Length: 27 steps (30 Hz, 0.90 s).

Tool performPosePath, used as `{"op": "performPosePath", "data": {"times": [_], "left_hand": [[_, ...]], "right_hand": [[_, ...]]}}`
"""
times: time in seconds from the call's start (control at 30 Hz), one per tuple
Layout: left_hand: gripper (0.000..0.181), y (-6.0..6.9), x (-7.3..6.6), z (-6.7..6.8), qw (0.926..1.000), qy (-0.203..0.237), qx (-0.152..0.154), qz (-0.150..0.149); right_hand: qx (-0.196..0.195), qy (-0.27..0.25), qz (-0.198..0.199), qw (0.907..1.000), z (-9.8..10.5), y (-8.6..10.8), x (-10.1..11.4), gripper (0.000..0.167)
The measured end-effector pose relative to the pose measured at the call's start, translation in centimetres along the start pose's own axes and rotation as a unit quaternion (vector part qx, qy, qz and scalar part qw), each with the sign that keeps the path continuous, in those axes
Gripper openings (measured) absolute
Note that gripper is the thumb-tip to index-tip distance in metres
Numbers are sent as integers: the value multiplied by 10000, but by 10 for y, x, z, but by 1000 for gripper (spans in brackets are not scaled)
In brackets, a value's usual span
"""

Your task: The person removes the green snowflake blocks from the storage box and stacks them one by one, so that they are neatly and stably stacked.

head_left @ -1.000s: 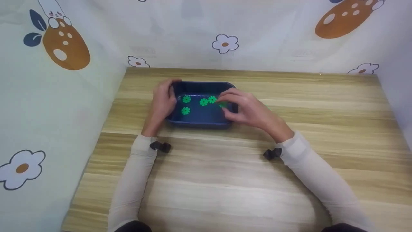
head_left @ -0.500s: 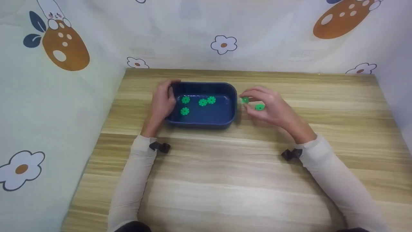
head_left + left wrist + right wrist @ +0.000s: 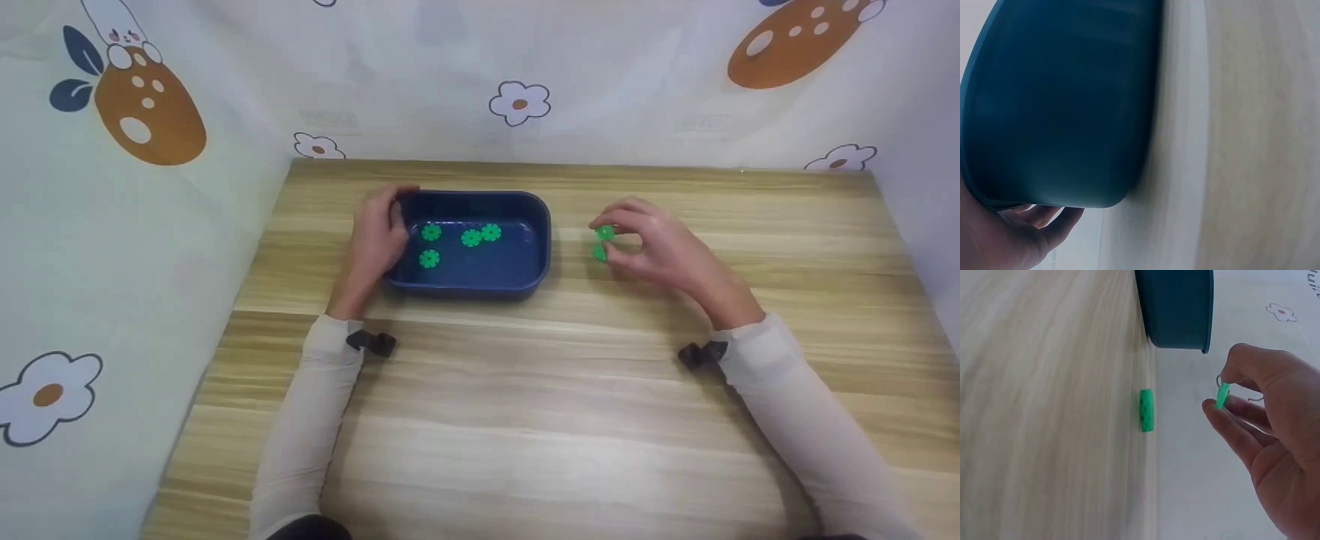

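My left hand (image 3: 379,232) grips the left wall of a dark blue plastic box (image 3: 480,286); in the left wrist view its fingers (image 3: 1061,228) reach round the box's end. Between thumb and fingers, my right hand (image 3: 664,244) pinches a green notched plastic disc (image 3: 604,232) to the right of the box. The right wrist view shows this held disc (image 3: 1222,395) edge-on and raised off the table. Beneath it, a second green disc (image 3: 599,252) lies on the wood, partly covered by the thumb in the head view. Several like green discs (image 3: 429,259) lie flat inside the box.
The wood-grain table (image 3: 525,405) runs back to a wall covering (image 3: 420,90) printed with flowers and fruit. A similar covering (image 3: 112,247) stands along the left side.
My right hand has moved from over the box out to the right with a disc in its pinch, uncovering the box's right end. The left hand and box stay put.
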<state>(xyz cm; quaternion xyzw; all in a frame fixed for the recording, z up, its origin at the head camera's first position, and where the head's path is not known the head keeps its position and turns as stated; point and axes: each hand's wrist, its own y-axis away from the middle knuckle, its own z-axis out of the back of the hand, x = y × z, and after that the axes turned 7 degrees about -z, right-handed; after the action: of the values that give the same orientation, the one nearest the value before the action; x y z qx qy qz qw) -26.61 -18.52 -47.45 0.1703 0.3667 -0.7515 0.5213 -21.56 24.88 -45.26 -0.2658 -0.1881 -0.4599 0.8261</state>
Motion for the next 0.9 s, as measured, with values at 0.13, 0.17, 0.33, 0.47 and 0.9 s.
{"op": "performPosePath", "data": {"times": [0.13,0.17,0.33,0.47,0.9], "left_hand": [[42,-1,1,0,10000,9,-55,-82],[42,-1,2,0,9999,10,-70,-108],[42,0,3,-1,9995,-32,-161,-277],[42,0,3,-1,9994,-33,-173,-291],[42,-1,2,-1,9996,-74,-137,-216]], "right_hand": [[250,123,-182,9994,1,-1,-5,27],[316,135,-199,9992,1,-2,-6,27],[603,176,-144,9979,-2,-3,-14,27],[763,238,-123,9967,-5,-2,-19,27],[1038,355,-383,9932,-5,-1,-20,28]]}}
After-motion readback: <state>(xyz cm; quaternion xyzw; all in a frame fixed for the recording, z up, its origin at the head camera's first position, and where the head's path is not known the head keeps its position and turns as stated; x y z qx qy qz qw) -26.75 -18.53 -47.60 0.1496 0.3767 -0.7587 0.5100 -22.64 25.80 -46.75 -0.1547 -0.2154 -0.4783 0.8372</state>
